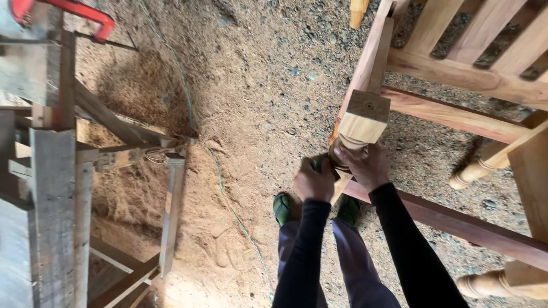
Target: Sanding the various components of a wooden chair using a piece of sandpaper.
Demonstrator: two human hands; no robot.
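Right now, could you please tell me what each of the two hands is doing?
Left hand: closed on a small dark thing, pressed against the turned wooden leg.
Right hand: closed around the same leg, gripping it.

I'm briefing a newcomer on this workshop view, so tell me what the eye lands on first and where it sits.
At centre, both hands work on a turned wooden leg of the upturned wooden furniture frame filling the right side: the right hand grips the leg, the left hand presses a small dark object against it. Pale sawdust covers the ground, and a rough wooden workbench stands at left.
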